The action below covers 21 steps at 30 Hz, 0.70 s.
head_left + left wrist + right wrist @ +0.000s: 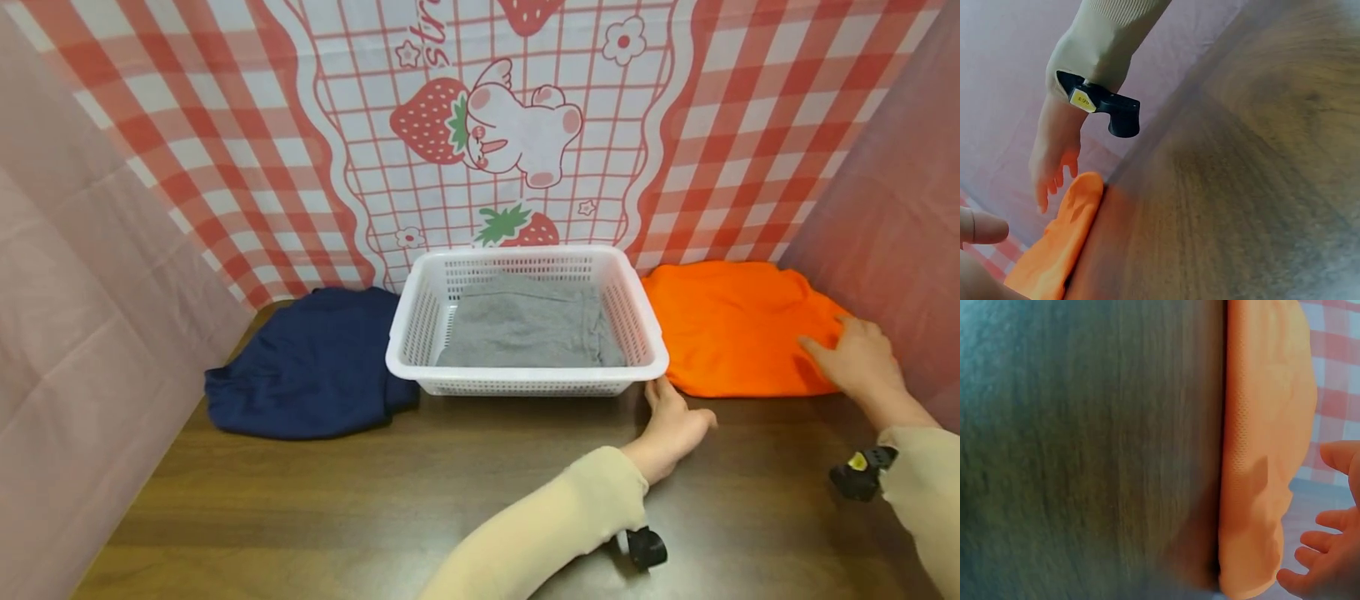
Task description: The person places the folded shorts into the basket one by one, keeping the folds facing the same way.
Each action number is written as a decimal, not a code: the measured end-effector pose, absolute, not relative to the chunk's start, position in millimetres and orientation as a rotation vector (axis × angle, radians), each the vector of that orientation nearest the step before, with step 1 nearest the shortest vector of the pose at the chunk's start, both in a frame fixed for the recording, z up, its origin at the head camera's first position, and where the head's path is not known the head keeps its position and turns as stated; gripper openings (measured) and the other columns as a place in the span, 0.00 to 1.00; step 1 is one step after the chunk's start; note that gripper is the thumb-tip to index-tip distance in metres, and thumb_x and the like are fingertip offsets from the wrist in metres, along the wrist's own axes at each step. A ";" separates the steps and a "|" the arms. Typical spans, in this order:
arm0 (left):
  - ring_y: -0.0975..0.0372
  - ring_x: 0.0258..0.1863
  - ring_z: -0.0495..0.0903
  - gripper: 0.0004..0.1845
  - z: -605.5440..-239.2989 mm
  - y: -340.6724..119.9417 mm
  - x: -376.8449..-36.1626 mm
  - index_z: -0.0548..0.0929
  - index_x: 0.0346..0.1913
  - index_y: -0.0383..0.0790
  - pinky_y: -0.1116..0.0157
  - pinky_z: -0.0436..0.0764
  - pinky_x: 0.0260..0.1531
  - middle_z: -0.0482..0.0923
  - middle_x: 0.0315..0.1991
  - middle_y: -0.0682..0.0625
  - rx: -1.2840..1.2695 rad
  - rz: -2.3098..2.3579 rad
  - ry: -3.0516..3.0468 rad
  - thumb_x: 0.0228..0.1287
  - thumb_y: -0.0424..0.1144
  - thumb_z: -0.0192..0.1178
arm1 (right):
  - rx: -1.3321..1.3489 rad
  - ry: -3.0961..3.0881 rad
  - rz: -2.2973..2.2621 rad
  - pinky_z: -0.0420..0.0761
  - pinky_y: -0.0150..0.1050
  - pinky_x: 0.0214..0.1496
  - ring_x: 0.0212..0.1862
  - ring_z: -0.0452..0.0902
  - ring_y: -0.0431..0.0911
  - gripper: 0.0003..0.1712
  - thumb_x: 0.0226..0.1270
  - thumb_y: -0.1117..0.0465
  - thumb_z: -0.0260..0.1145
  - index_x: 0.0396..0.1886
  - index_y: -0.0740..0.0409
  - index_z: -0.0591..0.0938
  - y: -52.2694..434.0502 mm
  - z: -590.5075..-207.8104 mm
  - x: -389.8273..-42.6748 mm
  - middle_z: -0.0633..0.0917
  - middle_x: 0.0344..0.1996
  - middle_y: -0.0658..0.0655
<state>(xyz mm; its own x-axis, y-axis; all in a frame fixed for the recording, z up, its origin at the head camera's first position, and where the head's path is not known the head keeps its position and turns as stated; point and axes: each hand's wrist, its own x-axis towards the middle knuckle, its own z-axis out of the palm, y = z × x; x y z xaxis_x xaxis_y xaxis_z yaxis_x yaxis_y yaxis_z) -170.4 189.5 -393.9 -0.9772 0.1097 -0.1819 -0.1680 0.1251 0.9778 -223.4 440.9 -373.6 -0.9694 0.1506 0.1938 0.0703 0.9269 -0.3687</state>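
Observation:
A folded orange garment (738, 329) lies flat on the table, right of a white plastic basket (525, 375). My left hand (675, 427) is at the basket's front right corner, its fingertips beside the near left edge of the garment and the thumb held apart. Above the garment's right end is my right hand (862, 358), fingers spread and slightly bent. In the right wrist view, those fingers (1316, 540) stand just off the garment's end with nothing between them. Inside the basket lies a folded grey garment (528, 321).
A navy blue garment (315, 367) lies left of the basket. Behind everything hangs a checked strawberry-print cloth (360, 150), with pinkish cloth walls (97, 317) at both sides. The wooden table (337, 500) spreads out in front.

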 end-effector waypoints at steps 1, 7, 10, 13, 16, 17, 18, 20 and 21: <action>0.65 0.61 0.58 0.47 -394.1 191.1 -172.3 0.56 0.65 0.44 0.73 0.62 0.57 0.54 0.61 0.56 -0.070 1.998 2.153 0.35 0.25 0.62 | -0.170 -2.876 0.548 0.58 0.69 0.46 0.45 0.55 0.76 0.40 0.65 0.48 0.52 0.57 0.83 0.58 442.4 -374.3 -224.1 0.61 0.47 0.85; 0.65 0.60 0.59 0.45 -394.7 197.2 -178.7 0.59 0.63 0.47 0.73 0.61 0.56 0.56 0.59 0.57 -0.098 2.155 1.972 0.34 0.23 0.60 | -0.220 -2.899 0.566 0.60 0.70 0.44 0.44 0.55 0.77 0.44 0.64 0.45 0.53 0.58 0.83 0.56 449.3 -376.7 -227.1 0.59 0.48 0.86; 0.65 0.60 0.58 0.44 -395.4 198.6 -179.9 0.61 0.63 0.46 0.71 0.61 0.57 0.56 0.59 0.56 -0.086 2.210 1.890 0.36 0.23 0.60 | -0.272 -2.915 0.565 0.61 0.70 0.42 0.42 0.57 0.77 0.45 0.63 0.43 0.53 0.56 0.84 0.57 453.7 -377.0 -226.5 0.60 0.46 0.86; 0.64 0.61 0.57 0.42 -396.5 199.0 -181.8 0.63 0.64 0.44 0.69 0.60 0.59 0.55 0.61 0.55 -0.103 2.225 1.852 0.38 0.25 0.61 | -0.322 -2.942 0.544 0.64 0.68 0.41 0.41 0.59 0.77 0.46 0.63 0.41 0.52 0.53 0.85 0.58 457.6 -378.1 -225.5 0.62 0.44 0.86; 0.64 0.61 0.58 0.40 -398.1 198.6 -183.8 0.65 0.64 0.42 0.68 0.60 0.59 0.55 0.62 0.55 -0.126 2.232 1.860 0.40 0.27 0.61 | -0.346 -2.972 0.509 0.66 0.67 0.38 0.39 0.61 0.76 0.47 0.62 0.40 0.52 0.50 0.86 0.58 460.7 -379.8 -225.1 0.64 0.42 0.85; 0.64 0.61 0.58 0.40 -398.6 198.5 -184.6 0.65 0.64 0.42 0.68 0.60 0.60 0.55 0.62 0.55 -0.122 2.233 1.864 0.40 0.27 0.61 | -0.351 -2.995 0.501 0.65 0.66 0.38 0.39 0.61 0.76 0.48 0.62 0.39 0.52 0.50 0.87 0.58 461.3 -380.0 -225.1 0.63 0.42 0.85; 0.65 0.61 0.58 0.40 -398.9 198.4 -185.2 0.65 0.64 0.41 0.69 0.60 0.60 0.55 0.62 0.56 -0.121 2.227 1.872 0.40 0.27 0.61 | -0.349 -3.016 0.495 0.65 0.66 0.37 0.38 0.61 0.76 0.49 0.61 0.38 0.52 0.50 0.87 0.57 461.9 -380.2 -225.1 0.63 0.42 0.85; 0.65 0.62 0.58 0.40 -398.8 198.5 -185.9 0.64 0.64 0.40 0.71 0.59 0.59 0.56 0.63 0.56 -0.106 2.219 1.880 0.40 0.26 0.60 | -0.352 -3.057 0.464 0.64 0.65 0.36 0.38 0.61 0.76 0.51 0.60 0.36 0.52 0.50 0.87 0.58 462.4 -380.6 -225.2 0.64 0.42 0.85; 0.65 0.62 0.58 0.41 -398.9 198.6 -186.3 0.64 0.65 0.39 0.71 0.59 0.60 0.57 0.63 0.56 -0.093 2.213 1.884 0.40 0.25 0.59 | -0.354 -3.075 0.443 0.64 0.64 0.35 0.38 0.61 0.76 0.52 0.59 0.35 0.52 0.50 0.87 0.58 462.2 -380.8 -225.2 0.64 0.42 0.86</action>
